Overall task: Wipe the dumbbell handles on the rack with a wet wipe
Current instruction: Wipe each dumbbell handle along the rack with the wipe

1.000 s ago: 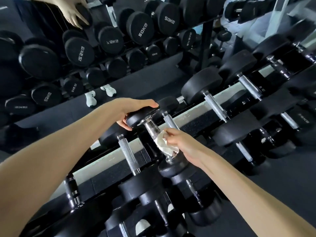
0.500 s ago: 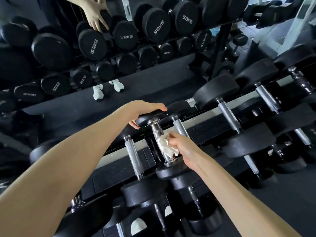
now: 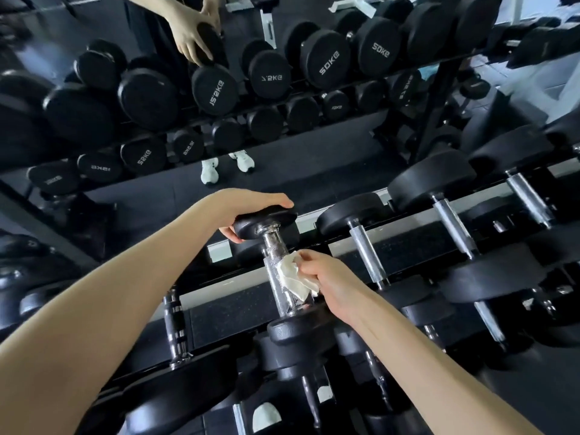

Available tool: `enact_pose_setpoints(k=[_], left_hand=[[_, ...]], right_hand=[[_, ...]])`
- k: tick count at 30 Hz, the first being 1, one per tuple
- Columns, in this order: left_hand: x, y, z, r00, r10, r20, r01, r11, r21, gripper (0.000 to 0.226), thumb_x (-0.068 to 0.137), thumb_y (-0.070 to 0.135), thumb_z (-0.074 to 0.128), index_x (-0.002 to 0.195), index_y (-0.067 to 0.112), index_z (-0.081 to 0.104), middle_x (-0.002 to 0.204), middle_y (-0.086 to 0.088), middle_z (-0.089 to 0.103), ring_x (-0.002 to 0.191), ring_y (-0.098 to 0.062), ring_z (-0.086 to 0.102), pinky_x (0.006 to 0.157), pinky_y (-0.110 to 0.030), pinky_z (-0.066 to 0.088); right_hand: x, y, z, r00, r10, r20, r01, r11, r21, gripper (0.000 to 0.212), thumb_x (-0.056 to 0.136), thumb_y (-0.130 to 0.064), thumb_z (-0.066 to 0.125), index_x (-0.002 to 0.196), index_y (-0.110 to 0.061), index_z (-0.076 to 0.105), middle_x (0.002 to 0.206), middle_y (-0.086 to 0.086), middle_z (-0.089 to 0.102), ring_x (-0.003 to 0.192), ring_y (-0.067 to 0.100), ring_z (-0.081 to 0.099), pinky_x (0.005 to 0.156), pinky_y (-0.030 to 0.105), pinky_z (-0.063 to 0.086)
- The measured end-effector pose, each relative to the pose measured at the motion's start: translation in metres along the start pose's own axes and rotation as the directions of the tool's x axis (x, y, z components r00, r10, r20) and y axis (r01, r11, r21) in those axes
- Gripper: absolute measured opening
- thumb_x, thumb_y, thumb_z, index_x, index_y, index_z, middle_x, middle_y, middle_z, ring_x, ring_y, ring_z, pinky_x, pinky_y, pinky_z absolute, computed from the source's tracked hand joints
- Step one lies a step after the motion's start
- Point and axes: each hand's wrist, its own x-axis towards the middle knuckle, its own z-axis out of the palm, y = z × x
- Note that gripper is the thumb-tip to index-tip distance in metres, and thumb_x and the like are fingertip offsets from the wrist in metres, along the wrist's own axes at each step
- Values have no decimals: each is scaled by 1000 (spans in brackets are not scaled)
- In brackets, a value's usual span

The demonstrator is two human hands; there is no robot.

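Fingers (image 3: 306, 257) of the right hand (image 3: 332, 284) pinch a crumpled wet wipe (image 3: 296, 279) on the bumpy handle (image 3: 276, 259). Left hand (image 3: 248, 205) grips its round end (image 3: 266, 219).

The left forearm (image 3: 110, 293) and right forearm (image 3: 423, 356) are bare from the lower edge of the view to the wrists, slim and smooth. The left hand (image 3: 251, 208) and right hand (image 3: 326, 277) are bare too. In the mirror (image 3: 329, 152) ahead, the person's reflection shows white trainers (image 3: 209, 171) with pale soles. Higher up there is what looks like dark clothing (image 3: 147, 26), cut off by the top edge.
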Motion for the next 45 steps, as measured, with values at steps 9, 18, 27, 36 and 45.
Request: enact_pose_setpoints(k=[9,18,27,36,45], left_hand=[[5,-33,-2,982,187,5,-184,974,-128,60,63,66,67,92,14,71,76,-1,61,66,-17,56,61,-29,49],[10,-30,1,980,200,-19,-201,970,-134,60,61,65,67,88,11,70,74,-4,64,63,-20,59,60,-29,47],[4,-26,4,982,186,-29,-188,967,-171,57,61,64,68,85,12,69,68,-2,63,56,-19,55,53,-24,42],[5,-23,5,983,177,-54,-185,957,-224,45,63,57,72,80,16,67,65,1,59,58,-17,54,52,-22,41],[17,-48,-5,967,249,54,-221,926,-306,50,65,56,71,92,14,70,73,1,60,66,-17,53,59,-27,42]], right_hand=[[-5,-1,-15,779,-233,-582,261,965,-35,25,89,-15,56,72,1,66,63,4,48,65,14,44,57,26,40],[38,-2,39,819,-524,-235,234,678,-697,43,95,-25,46,53,-18,38,52,-7,39,52,9,38,48,17,25],[49,1,21,885,-434,-168,317,827,-465,38,84,-30,66,64,2,61,55,10,53,52,11,43,54,24,33],[16,28,-3,976,-208,68,187,634,-750,47,80,-31,69,47,-16,39,44,-6,34,39,4,29,44,15,24],[47,29,-9,966,128,225,-154,983,101,16,74,-11,66,88,-3,64,72,5,62,59,10,58,53,18,47]])
